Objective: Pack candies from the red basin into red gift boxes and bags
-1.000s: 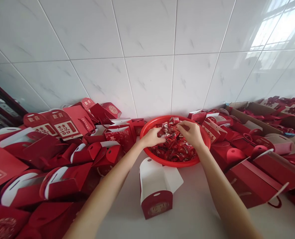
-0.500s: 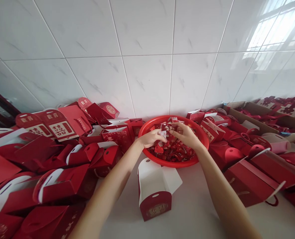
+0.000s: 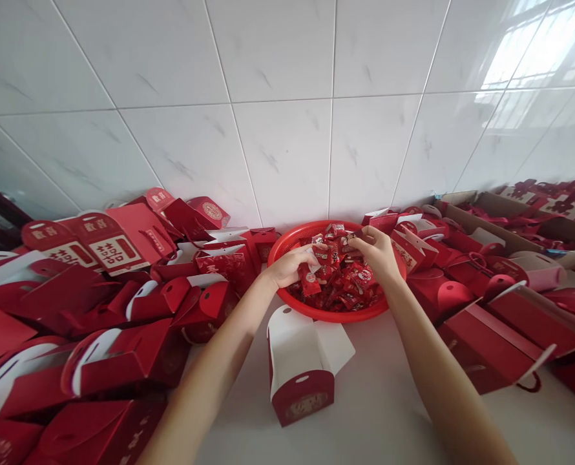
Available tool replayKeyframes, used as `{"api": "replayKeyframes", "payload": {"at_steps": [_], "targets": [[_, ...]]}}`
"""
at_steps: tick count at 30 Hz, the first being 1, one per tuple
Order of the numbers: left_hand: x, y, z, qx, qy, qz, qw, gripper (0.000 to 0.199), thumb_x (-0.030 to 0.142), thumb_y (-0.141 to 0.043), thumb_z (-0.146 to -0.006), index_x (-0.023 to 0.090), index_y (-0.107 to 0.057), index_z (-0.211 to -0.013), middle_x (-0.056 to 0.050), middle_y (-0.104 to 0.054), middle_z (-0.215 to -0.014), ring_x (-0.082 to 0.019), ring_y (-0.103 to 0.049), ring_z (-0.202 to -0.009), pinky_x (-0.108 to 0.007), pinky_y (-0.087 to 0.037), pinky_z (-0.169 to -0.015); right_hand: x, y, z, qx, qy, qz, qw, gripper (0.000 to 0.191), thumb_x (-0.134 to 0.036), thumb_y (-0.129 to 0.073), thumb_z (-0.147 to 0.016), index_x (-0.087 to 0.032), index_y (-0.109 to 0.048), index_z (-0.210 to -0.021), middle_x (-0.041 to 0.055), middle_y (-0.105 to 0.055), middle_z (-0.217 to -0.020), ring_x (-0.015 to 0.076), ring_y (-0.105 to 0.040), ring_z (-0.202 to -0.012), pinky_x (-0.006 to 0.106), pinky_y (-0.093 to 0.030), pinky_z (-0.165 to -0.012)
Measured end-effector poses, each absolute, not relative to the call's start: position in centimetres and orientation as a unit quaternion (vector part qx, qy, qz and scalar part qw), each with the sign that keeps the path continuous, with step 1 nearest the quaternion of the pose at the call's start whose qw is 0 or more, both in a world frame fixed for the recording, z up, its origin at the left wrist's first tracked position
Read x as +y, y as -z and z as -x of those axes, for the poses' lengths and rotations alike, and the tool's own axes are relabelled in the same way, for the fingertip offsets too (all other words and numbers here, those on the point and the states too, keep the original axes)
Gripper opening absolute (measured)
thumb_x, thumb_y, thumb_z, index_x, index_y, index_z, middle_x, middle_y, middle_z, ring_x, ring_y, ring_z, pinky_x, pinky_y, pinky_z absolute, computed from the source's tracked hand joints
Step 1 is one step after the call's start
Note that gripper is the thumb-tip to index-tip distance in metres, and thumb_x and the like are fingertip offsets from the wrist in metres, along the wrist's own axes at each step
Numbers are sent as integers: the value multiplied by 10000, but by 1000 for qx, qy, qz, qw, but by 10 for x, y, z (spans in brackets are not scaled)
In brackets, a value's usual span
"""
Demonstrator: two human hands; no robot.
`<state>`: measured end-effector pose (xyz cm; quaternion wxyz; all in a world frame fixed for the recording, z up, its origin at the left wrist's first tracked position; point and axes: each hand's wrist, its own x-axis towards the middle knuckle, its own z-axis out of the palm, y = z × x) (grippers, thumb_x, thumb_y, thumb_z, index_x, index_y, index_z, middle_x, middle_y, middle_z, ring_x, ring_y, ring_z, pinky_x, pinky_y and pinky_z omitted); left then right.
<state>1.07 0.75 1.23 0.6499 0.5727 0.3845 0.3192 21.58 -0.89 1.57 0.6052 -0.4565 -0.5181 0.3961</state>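
Glossy white tiles [image 3: 287, 155] are backing a round red plastic basket [image 3: 331, 316] where left hand [image 3: 290, 266] is gripping red-wrapped packets [image 3: 310, 282], right hand [image 3: 380, 253] pinching, contents unclear; nearer than both, 1 red cardboard box [image 3: 304, 403] is sitting open, unfilled.

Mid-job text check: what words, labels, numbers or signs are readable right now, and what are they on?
"囍": pale panel on the red gift box at left.
Heading above that panel: too blurred.
Gold emblem on the open gift box: too blurred.
Print on the wrapped candies: too small.
Other box markings: too small or blurred.
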Motion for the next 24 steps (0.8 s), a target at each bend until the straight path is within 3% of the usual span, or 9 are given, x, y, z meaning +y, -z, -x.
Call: {"api": "replayKeyframes", "payload": {"at_steps": [7, 12, 20, 24], "targets": [[14, -9, -11, 414, -362, -497, 672, 372, 244, -676, -822, 192, -683, -1190, -89, -756, -1058, -210, -739, -870, -289, -588, -696, -12, -17, -212, -557, -421, 447, 559, 214, -296, -678, -660, -211, -632, -851, 18, -721, -719, 194, -675, -659, 300, -562, -619], [9, -11, -11, 404, -370, -477, 687, 390, 170, -693, -805, 202, -678, -1194, -85, -735, -1146, -230, -752, -925, -320, -610, -735, -14, -18, -213, -566, -464, 415, 541, 281, -313, -728, -630, -180, -701, -876, 47, -761, -835, 224, -717, -791, 341, -590, -745], [8, -7, -11, 396, -393, -492, 669, 431, 6, -741, -657, 179, -742, -1052, -56, -771, -986, -174, -735, -859, -279, -615, -799, -15, -19, -215, -553, -493, 401, 539, 216, -298, -778, -643, -177, -733, -816, 19, -741, -790, 187, -685, -765, 329, -593, -787], [10, -5, -11, 418, -395, -511, 639, 366, 33, -702, -685, 178, -752, -1018, -53, -770, -915, -173, -728, -844, -298, -612, -813, -13, -17, -214, -551, -508, 400, 528, 226, -313, -791, -644, -189, -709, -814, 16, -718, -787, 184, -672, -740, 313, -610, -675]]}}
